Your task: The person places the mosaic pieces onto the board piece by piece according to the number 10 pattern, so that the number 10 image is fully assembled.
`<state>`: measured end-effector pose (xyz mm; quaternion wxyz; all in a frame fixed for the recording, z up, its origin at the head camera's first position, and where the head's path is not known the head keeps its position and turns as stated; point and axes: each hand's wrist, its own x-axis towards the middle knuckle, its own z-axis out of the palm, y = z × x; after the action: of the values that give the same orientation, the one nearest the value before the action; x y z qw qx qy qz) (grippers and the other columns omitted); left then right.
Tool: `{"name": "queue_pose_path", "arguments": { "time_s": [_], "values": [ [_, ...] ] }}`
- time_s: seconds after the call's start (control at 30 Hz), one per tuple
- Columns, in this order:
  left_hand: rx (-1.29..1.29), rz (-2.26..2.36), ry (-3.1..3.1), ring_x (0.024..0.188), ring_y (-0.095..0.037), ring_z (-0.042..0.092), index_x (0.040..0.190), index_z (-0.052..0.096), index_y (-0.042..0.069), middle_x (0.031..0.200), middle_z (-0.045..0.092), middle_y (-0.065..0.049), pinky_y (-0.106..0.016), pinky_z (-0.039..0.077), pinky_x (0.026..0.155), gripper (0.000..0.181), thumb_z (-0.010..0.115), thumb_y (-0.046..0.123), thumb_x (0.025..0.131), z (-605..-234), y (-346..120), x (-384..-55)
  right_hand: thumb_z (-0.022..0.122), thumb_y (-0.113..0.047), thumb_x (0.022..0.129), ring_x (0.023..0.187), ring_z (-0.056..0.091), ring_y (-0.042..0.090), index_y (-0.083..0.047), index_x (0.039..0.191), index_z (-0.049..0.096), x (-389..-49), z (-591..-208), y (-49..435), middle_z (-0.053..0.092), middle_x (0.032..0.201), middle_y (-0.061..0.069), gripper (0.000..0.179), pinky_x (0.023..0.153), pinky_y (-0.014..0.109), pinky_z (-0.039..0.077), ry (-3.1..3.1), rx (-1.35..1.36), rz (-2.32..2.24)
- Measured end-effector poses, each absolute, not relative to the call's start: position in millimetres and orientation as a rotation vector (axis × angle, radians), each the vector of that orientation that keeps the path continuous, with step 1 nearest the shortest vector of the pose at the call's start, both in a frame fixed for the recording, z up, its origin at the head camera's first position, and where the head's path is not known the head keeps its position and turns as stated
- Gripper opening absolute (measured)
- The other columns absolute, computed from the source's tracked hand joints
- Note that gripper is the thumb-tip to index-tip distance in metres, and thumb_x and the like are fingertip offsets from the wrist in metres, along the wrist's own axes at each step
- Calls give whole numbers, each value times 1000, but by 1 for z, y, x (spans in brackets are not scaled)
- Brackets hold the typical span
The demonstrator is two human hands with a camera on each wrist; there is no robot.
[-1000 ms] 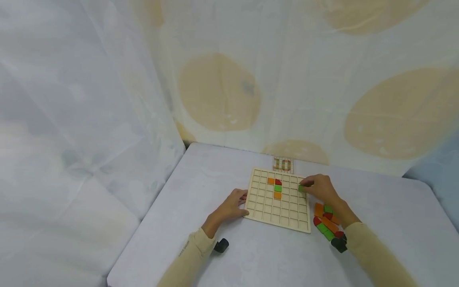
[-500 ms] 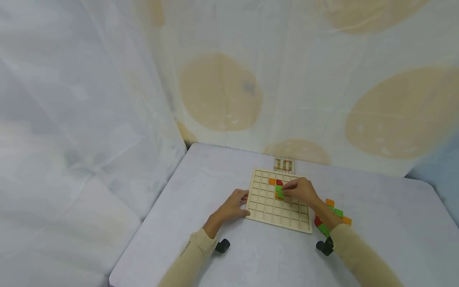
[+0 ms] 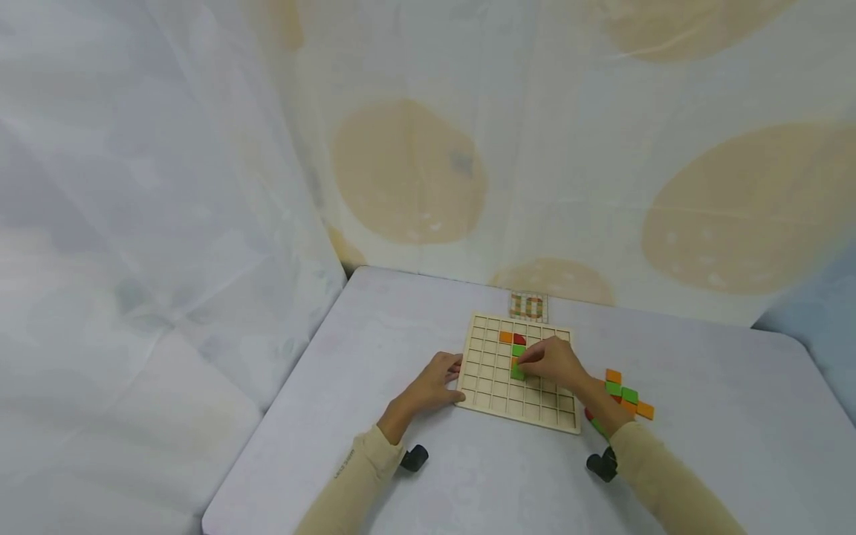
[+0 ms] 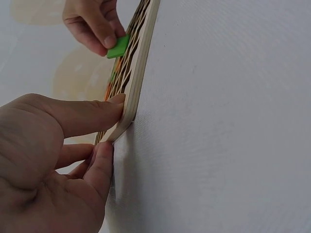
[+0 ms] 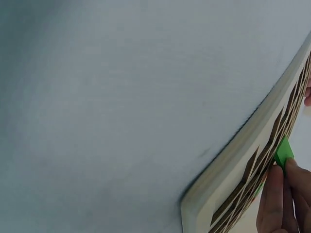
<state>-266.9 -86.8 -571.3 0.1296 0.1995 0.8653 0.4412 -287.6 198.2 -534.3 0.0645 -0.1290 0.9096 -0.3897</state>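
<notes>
A pale wooden grid board [image 3: 495, 386] lies on the table. My left hand [image 3: 431, 383] holds its near-left corner. In the left wrist view the thumb [image 4: 92, 116] lies on the rim and the other fingers are around the corner. My right hand [image 3: 555, 362] pinches a green square tile [image 4: 118, 47] between thumb and fingers. That tile is tilted over the grid, just below an orange tile partly hidden by the fingers. Higher in the same column sit a green tile [image 3: 519, 350] and a red rounded tile [image 3: 519, 339], with an orange tile [image 3: 505, 337] to their left.
A small patterned card [image 3: 529, 306] lies behind the board. Right of the board is a loose pile of orange, green and red tiles [image 3: 630, 395], partly covered by the right forearm. Black wrist devices [image 3: 414, 458] show by both sleeves. Draped cloth rises behind the table.
My right hand has carried the green tile from the board's right edge leftward to the column of placed tiles, then slightly toward me. The left hand has stayed at the corner.
</notes>
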Motion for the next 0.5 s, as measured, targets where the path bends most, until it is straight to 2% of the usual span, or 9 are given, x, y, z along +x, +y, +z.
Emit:
{"name": "queue_pose_path", "arguments": {
  "time_s": [0.23, 0.5],
  "values": [
    [544, 1269, 2519, 121, -15, 48, 146, 38, 1, 133, 42, -7, -17, 40, 105, 79, 79, 2, 78, -571, -87, -267, 83, -14, 77, 74, 65, 13, -15, 77, 78, -286, -538, 196, 72, 80, -3, 5, 65, 30, 57, 2762, -361, -1186],
    [546, 1274, 2515, 121, -17, 48, 145, 39, 0, 132, 42, -7, -18, 40, 105, 78, 79, 2, 78, -569, -86, -267, 84, -16, 77, 71, 63, 11, -18, 73, 77, -287, -548, 197, 69, 77, -6, 8, 62, 26, 56, 2801, -413, -1146]
  ]
}}
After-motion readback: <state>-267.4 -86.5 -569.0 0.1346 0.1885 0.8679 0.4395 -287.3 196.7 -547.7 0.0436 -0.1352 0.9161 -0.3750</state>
